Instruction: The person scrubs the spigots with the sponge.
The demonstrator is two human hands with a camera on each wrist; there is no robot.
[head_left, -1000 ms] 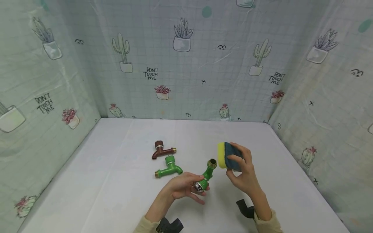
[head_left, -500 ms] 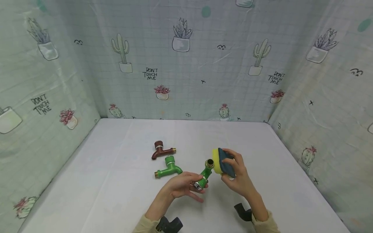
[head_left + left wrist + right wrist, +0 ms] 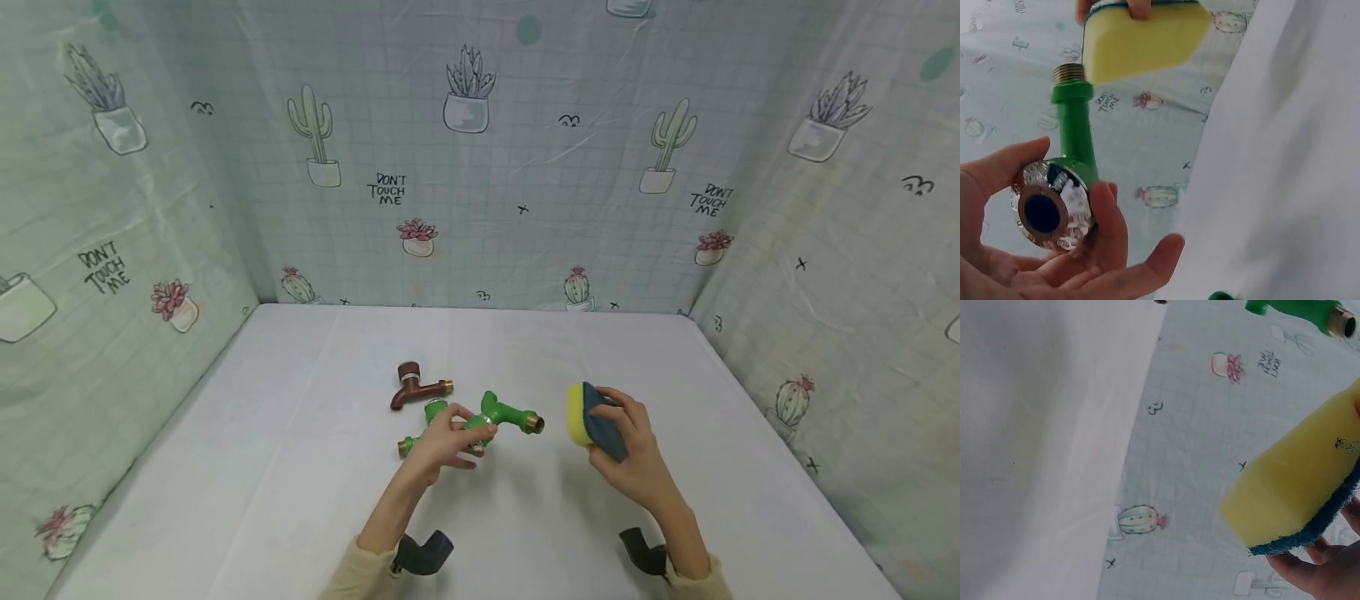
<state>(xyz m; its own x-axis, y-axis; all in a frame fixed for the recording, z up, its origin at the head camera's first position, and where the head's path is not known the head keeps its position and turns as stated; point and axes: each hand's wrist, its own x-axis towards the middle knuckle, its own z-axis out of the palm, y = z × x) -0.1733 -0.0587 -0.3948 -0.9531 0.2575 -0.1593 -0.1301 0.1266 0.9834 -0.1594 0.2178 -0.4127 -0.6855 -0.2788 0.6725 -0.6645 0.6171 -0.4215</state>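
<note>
My left hand (image 3: 447, 443) grips a green faucet (image 3: 512, 414) by its knob end, above the table. In the left wrist view the faucet's silver knob (image 3: 1054, 206) faces the camera, and its brass threaded end (image 3: 1069, 73) points up. Thumb and fingers curl round the knob. My right hand (image 3: 633, 450) pinches a yellow sponge (image 3: 576, 414) with a dark blue-green scouring side (image 3: 604, 429). The sponge's yellow face is turned toward the faucet, with a gap between the two in the head view. Dark marks (image 3: 1346, 445) show on the yellow foam in the right wrist view.
On the white table (image 3: 315, 467) lies a second green faucet (image 3: 406, 447), partly hidden behind my left hand. A brown faucet (image 3: 420, 390) lies just beyond it. Patterned cloth walls (image 3: 480, 183) stand at the back and both sides.
My left hand has moved left and up and turned the faucet, so its threaded end now points right. My right hand went left with the sponge, then back right, apart from the faucet.
</note>
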